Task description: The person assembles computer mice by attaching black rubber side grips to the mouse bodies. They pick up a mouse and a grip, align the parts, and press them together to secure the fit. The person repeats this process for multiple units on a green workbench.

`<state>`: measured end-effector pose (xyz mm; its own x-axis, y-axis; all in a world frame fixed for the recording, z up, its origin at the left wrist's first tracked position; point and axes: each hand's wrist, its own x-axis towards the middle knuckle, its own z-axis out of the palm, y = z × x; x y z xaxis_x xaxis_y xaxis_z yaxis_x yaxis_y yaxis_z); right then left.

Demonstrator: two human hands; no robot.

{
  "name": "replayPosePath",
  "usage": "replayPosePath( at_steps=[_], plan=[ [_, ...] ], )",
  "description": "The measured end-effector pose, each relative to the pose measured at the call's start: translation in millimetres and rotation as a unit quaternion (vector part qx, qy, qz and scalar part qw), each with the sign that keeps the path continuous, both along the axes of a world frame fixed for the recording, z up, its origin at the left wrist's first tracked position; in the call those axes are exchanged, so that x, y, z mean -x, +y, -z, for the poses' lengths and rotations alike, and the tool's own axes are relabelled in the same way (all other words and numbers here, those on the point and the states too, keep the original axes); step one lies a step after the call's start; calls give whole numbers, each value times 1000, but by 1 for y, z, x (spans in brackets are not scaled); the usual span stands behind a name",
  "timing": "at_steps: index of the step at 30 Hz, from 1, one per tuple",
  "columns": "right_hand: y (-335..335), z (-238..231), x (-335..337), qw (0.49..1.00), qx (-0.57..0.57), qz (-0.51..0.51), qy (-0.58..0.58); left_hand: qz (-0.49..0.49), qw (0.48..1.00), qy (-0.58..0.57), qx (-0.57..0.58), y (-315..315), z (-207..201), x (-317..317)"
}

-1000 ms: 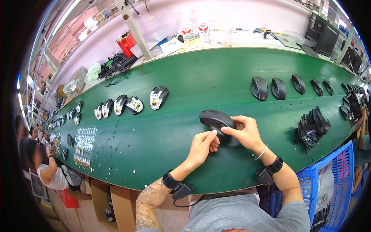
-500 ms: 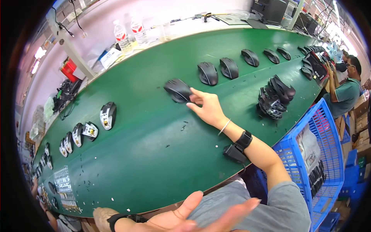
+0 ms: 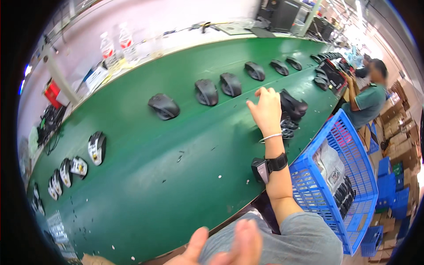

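My right hand point(image 3: 267, 109) is over the green table, its thumb apart from loosely bent fingers and nothing visible in them. It is just left of a pile of black mouse shells point(image 3: 293, 106) and partly covers it. My left hand point(image 3: 221, 252), blurred and cut off by the lower edge, is near my lap with thumb and fingers apart and nothing seen in it. A black computer mouse point(image 3: 164, 106) lies by itself to the left of my right hand. Farther right, two more black mice point(image 3: 206, 92) stand side by side, with several others beyond them.
Opened mice with white insides point(image 3: 96, 148) stand in a row at the left. Small dark bits point(image 3: 179, 157) are scattered on the green table point(image 3: 145, 190). A blue plastic crate point(image 3: 304, 176) stands at the right edge. Beyond it, a co-worker point(image 3: 369, 97) is at the table.
My right hand has left the mouse it was touching and moved right to the pile of shells. The view has swung right. My left hand stays low, fingers apart.
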<state>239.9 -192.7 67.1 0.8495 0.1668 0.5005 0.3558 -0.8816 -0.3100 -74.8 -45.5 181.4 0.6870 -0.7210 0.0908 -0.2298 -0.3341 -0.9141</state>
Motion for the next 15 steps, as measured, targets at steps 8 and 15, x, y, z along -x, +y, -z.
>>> replayPosePath(
  at_steps=[8,15],
  plan=[
    [-32,8,-14,996,23,54,73,190,980,-6,62,16,-3,-32],
    [-47,15,-26,994,-27,60,82,238,971,-21,-22,12,-21,-57]
  ],
)
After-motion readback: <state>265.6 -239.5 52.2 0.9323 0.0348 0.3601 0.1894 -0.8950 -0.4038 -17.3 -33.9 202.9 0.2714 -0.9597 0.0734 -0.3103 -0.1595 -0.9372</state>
